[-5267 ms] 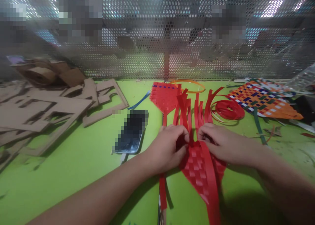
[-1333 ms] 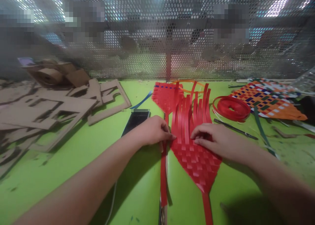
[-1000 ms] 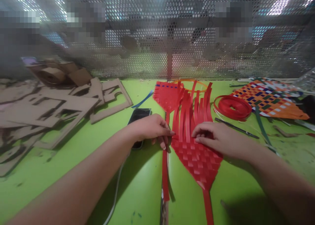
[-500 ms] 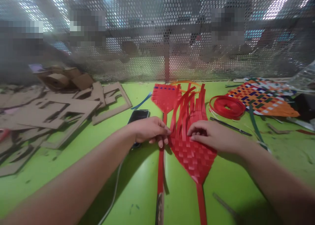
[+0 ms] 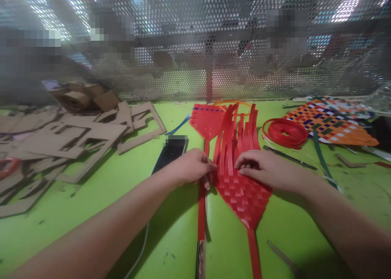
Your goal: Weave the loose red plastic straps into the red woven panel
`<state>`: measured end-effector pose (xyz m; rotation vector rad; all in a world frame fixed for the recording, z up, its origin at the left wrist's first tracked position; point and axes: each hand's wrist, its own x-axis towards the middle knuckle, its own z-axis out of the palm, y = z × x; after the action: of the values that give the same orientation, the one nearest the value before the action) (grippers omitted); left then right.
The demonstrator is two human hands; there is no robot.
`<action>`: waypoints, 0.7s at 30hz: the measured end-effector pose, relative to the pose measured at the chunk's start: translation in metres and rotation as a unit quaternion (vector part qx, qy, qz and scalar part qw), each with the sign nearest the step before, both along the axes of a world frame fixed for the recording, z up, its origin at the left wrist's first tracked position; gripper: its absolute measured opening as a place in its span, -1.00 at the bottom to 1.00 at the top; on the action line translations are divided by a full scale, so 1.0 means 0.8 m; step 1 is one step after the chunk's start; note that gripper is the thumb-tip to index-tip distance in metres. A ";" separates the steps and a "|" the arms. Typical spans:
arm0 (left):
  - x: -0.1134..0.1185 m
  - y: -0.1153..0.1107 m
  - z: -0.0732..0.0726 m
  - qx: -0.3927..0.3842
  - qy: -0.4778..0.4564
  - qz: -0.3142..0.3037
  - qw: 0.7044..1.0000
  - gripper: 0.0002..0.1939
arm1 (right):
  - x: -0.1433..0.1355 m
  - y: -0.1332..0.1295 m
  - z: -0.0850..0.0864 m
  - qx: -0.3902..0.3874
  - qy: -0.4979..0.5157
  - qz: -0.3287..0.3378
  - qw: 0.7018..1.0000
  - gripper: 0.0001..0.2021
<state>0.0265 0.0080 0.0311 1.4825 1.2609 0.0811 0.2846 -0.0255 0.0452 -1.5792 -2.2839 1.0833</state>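
A red woven piece (image 5: 244, 193) lies on the green table, its loose strips pointing away from me and one long strip running toward me. My left hand (image 5: 197, 167) pinches its left edge, thumb and forefinger together at the weave. Curled over the right part, my right hand (image 5: 264, 169) presses finger and thumb together at the base of the loose strips. Behind, a second red woven piece (image 5: 207, 122) with a blue dashed line lies flat, its red handle (image 5: 201, 214) passing beneath my left hand.
Cardboard cutouts (image 5: 61, 142) are heaped at the left. A phone (image 5: 172, 150) lies behind my left forearm. At the right are a red strip coil (image 5: 285, 132), a black pen-like tool (image 5: 290, 157) and an orange woven piece (image 5: 330, 122). Perforated metal (image 5: 183, 79) stands behind.
The loose strips on the left of the weave have shifted and stand closer together. My left hand has drawn its fingers in slightly at the edge. The view has shifted a little.
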 end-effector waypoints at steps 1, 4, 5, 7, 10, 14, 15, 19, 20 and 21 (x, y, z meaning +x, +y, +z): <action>0.001 -0.001 0.000 0.006 0.006 -0.003 1.000 -0.48 | 0.000 0.000 0.001 0.000 -0.001 0.001 1.000 -0.83; 0.005 -0.003 0.000 0.019 0.019 -0.010 1.000 -0.52 | 0.001 -0.001 0.001 0.001 -0.002 0.000 1.000 -0.82; 0.005 -0.004 0.000 0.022 0.021 -0.011 0.999 -0.53 | 0.002 0.000 0.001 0.003 -0.002 0.000 1.000 -0.82; 0.006 -0.004 0.000 0.028 0.026 -0.013 0.999 -0.56 | 0.004 -0.001 0.000 0.012 -0.004 0.005 1.000 -0.82; 0.005 -0.004 0.000 0.035 0.032 -0.017 0.999 -0.57 | 0.002 -0.003 0.002 0.043 -0.024 0.023 0.999 -0.84; 0.005 -0.004 0.002 0.039 0.036 -0.026 0.998 -0.57 | -0.006 -0.010 0.003 0.107 -0.080 0.021 0.991 -0.94; 0.005 -0.004 0.002 0.039 0.035 -0.028 0.998 -0.56 | -0.007 -0.012 0.004 0.117 -0.092 0.014 0.989 -0.94; 0.004 -0.005 0.003 0.035 0.034 -0.031 0.998 -0.52 | 0.001 -0.013 0.007 0.128 -0.108 0.022 0.986 -0.86; 0.004 -0.005 0.003 0.033 0.036 -0.032 0.998 -0.51 | 0.005 -0.012 0.009 0.132 -0.103 0.024 0.986 -0.83; 0.004 -0.005 0.003 0.031 0.037 -0.034 0.998 -0.50 | 0.010 -0.011 0.011 0.138 -0.096 0.024 0.986 -0.80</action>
<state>0.0296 0.0039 0.0334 1.5928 1.2751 0.0192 0.2926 -0.0342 0.0538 -1.5819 -2.4766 0.6117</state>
